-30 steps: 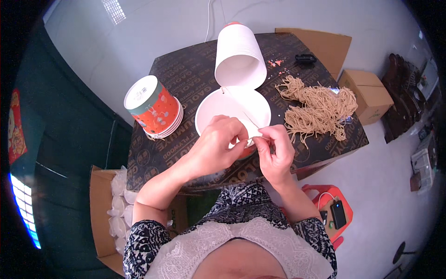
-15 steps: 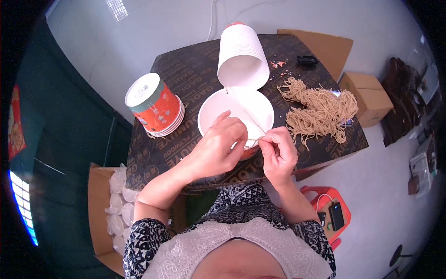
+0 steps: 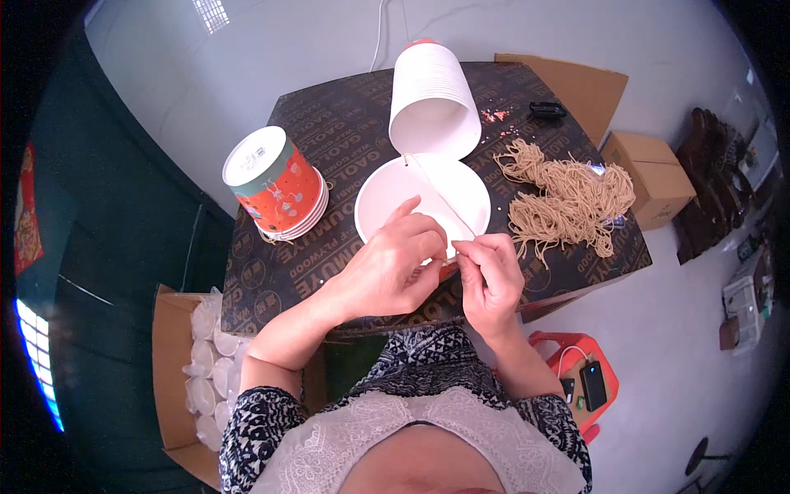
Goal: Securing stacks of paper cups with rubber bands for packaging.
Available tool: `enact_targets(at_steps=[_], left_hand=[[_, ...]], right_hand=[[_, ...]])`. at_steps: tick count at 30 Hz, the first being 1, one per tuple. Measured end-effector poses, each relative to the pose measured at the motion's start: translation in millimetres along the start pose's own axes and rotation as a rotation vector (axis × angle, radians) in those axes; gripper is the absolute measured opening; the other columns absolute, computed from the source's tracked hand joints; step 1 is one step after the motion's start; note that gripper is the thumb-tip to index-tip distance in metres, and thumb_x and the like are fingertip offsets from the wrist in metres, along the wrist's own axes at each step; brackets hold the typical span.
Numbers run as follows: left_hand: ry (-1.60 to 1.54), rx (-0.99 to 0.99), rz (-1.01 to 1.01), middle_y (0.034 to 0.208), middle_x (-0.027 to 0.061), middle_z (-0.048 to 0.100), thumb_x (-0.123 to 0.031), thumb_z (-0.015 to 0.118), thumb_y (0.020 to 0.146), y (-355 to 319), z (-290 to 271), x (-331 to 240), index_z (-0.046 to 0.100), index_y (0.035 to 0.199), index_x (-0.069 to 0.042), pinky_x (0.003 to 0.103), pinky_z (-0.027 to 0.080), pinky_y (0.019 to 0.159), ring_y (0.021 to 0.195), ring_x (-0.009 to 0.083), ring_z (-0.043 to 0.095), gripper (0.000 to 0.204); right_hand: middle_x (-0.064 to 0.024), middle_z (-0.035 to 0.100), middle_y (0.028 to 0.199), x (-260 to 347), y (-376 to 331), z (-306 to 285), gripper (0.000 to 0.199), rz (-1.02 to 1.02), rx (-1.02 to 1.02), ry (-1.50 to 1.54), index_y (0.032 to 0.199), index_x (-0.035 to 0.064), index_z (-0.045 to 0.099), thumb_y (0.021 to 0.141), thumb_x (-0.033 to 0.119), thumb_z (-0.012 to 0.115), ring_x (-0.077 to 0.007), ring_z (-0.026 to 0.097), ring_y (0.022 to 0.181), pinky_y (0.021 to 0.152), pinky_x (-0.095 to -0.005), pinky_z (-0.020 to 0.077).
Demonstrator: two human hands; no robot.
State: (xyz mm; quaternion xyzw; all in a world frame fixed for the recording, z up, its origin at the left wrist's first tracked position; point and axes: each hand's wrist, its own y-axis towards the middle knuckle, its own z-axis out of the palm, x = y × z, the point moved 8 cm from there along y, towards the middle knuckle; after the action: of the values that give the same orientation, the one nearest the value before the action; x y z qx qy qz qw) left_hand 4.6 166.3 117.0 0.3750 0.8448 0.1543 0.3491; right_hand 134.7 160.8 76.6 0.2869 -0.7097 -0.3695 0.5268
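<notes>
A white-lined paper bucket (image 3: 383, 198) stands mouth up near the table's front edge. A tan cord (image 3: 436, 191) runs from a knot at its far rim across the mouth to my fingers. My left hand (image 3: 399, 259) is over the bucket's near left side, thumb and fingertips pinched on the cord by the near rim, index finger raised. Close beside it, my right hand (image 3: 491, 284) pinches the cord between thumb and forefinger. The near rim and the cord's end are mostly hidden behind my fingers.
Behind lies a nested stack of white buckets (image 3: 432, 90). Upside-down red and green buckets (image 3: 284, 185) stand left; loose tan cords (image 3: 568, 198) are heaped right. A black object (image 3: 547, 109) sits far right. Below are a carton of wrapped white items (image 3: 173, 370) and a red stool (image 3: 605, 370).
My fingertips have drawn closer together at the near rim. The short length of cord that showed between them is now mostly covered.
</notes>
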Motion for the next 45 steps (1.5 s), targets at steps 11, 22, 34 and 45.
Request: enact_targets(at_steps=[11, 22, 34, 45], left_hand=[[0.012, 0.013, 0.034, 0.086, 0.0066, 0.063, 0.005, 0.058, 0.069, -1.7, 0.1, -1.3, 0.059, 0.078, -0.005, 0.061, 0.026, 0.114, 0.087, 0.0233, 0.064, 0.014], [-0.021, -0.065, 0.035, 0.084, 0.0068, 0.064, 0.005, 0.062, 0.073, -0.9, -5.0, -2.3, 0.06, 0.082, -0.004, 0.059, 0.029, 0.113, 0.084, 0.0226, 0.066, 0.014], [0.009, -0.087, 0.037, 0.083, 0.0042, 0.063, 0.008, 0.063, 0.076, -0.9, -4.8, 0.5, 0.058, 0.086, -0.006, 0.057, 0.032, 0.112, 0.08, 0.0209, 0.065, 0.018], [0.019, -0.022, 0.058, 0.088, 0.0047, 0.065, 0.003, 0.069, 0.073, 0.1, -3.3, -7.0, 0.06, 0.089, -0.007, 0.06, 0.023, 0.115, 0.09, 0.0222, 0.065, 0.02]], right_hand=[[-0.0115, 0.058, 0.086, 5.6, -2.6, -0.3, 0.021, -0.056, -0.029, -0.1, 0.096, 0.0006, 0.064, 0.078, -0.008, 0.07, -0.0251, 0.062, 0.066, 0.056, -0.033, 0.0503], [-0.0111, 0.058, 0.084, 9.8, 4.3, 2.8, 0.017, 0.123, 0.074, -0.035, 0.088, 0.0019, 0.065, 0.075, -0.006, 0.071, -0.0253, 0.064, 0.067, 0.057, -0.0339, 0.0508], [-0.0052, 0.054, 0.08, 4.3, -2.1, 2.6, 0.011, 0.229, 0.069, 0.148, 0.088, 0.0002, 0.064, 0.081, -0.008, 0.067, -0.0104, 0.049, 0.058, 0.05, -0.0247, 0.0389], [-0.0022, 0.053, 0.08, -11.3, -8.6, 4.0, 0.004, 0.353, 0.041, 0.289, 0.088, -0.0012, 0.064, 0.087, -0.004, 0.065, -0.004, 0.045, 0.059, 0.051, -0.0208, 0.035]])
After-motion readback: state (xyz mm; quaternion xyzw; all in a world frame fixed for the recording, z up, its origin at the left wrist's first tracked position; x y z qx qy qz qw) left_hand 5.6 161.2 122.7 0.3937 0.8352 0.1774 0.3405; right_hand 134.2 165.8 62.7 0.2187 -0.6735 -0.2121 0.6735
